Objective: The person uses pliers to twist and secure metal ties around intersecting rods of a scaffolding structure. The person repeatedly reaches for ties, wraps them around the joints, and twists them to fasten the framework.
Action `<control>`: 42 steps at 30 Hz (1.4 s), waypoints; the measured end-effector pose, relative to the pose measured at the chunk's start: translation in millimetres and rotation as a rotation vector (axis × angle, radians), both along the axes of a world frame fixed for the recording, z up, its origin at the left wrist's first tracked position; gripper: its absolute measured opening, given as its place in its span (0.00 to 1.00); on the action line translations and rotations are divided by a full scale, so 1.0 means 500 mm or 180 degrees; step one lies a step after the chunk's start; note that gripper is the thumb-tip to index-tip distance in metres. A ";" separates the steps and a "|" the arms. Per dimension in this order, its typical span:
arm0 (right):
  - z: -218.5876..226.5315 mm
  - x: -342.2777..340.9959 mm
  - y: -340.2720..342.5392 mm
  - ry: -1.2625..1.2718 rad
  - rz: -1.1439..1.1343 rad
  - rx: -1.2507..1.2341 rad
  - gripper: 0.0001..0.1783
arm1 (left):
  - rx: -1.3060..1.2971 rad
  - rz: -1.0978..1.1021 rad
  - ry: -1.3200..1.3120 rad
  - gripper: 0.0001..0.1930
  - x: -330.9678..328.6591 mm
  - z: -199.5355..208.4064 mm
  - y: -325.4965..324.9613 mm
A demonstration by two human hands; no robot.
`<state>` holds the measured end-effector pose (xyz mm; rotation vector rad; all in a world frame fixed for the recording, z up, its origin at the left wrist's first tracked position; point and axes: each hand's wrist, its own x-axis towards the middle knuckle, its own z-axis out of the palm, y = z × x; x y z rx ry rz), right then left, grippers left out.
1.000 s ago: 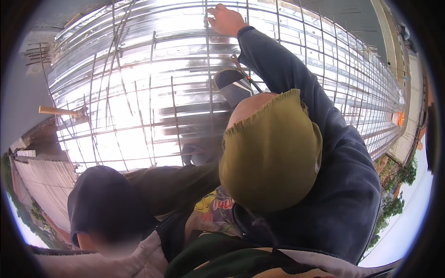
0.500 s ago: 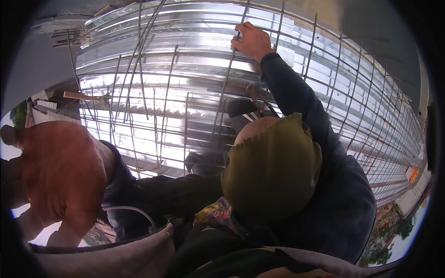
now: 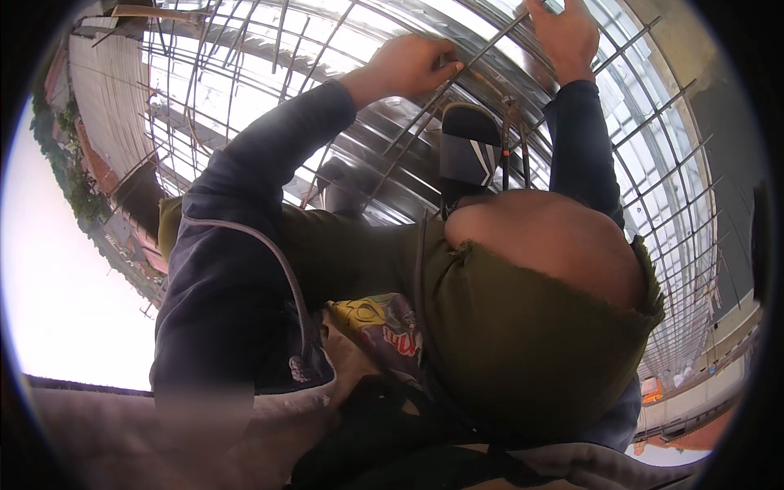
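Thin steel rebar runs slantwise up between my two hands, above shiny corrugated metal sheeting. My left hand reaches in from the left with its fingers curled in a pinch at the bar. Higher up the same bar is my right hand, fingers bent around it and partly cut off by the upper edge. A pair of pincers with reddish marks on its handles stands beside my foot, which wears a black slide sandal with white stripes.
A rebar grid spreads over the sheeting to the right, with loose bar ends jutting up. My bent knee in olive cloth is close below my hands. A wooden-handled tool lies at the upper left. A grey wall borders the right.
My left hand has gone from close before the camera at the left to the rebar. The view has swung, so my right hand, still at the bar, appears further right and higher.
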<state>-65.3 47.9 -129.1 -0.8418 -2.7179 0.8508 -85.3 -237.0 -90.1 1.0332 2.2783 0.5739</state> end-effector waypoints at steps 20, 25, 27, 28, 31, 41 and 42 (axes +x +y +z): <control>0.048 -0.063 -0.033 -0.0218 -0.0200 -0.0491 0.15 | -0.1020 0.0197 -0.0695 0.14 0.248 -0.052 -0.132; 0.053 -0.058 -0.020 -0.0198 -0.0083 -0.0464 0.17 | -0.0906 0.0050 -0.0691 0.15 0.240 -0.052 -0.136; 0.058 -0.053 -0.008 -0.0256 -0.0023 -0.0529 0.21 | -0.0971 -0.0152 -0.0660 0.16 0.223 -0.042 -0.131; 0.077 -0.048 -0.013 -0.0420 0.0031 -0.0418 0.22 | -0.1070 -0.0206 -0.0651 0.19 0.216 -0.030 -0.131; 0.133 0.009 0.045 -0.0258 0.0216 0.0208 0.20 | -0.1224 -0.0768 -0.0754 0.21 0.112 0.075 -0.051; 0.366 0.235 0.170 -0.1451 0.0392 0.1554 0.11 | 0.0598 0.0180 0.0907 0.22 -0.114 0.071 0.214; 0.392 0.239 0.167 -0.1570 0.0340 0.1720 0.11 | 0.0534 0.0194 0.0989 0.26 -0.108 0.056 0.235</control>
